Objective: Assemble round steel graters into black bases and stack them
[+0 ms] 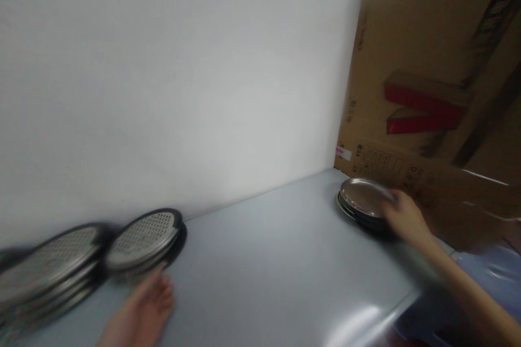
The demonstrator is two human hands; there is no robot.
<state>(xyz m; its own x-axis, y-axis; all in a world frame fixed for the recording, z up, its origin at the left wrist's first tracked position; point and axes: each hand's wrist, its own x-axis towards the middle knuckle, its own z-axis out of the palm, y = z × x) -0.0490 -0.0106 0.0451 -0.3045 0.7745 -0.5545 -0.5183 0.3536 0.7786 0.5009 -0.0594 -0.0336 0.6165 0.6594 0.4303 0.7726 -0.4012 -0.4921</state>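
Note:
At the right, my right hand (pixel 401 217) grips the rim of a round, shallow metal plate (pixel 362 195); motion blurs its fingers. This plate tops a small stack of dark-edged round plates (pixel 350 213) on the grey tabletop. Low at the left, my left hand (pixel 146 303) is loosely curled, thumb apart from the fingers, with nothing visible in it. Just beyond that hand sits a stack of round perforated discs with dark rims (pixel 142 238). Whether the hand touches the stack I cannot tell.
A larger stack of perforated discs (pixel 52 265) stands at the far left, blurred. A white wall (pixel 228 76) rises behind the grey table (pixel 264 260). A big cardboard box (pixel 411 54) with a red mark borders the right side. A bluish plastic item (pixel 494 274) lies beyond the right edge.

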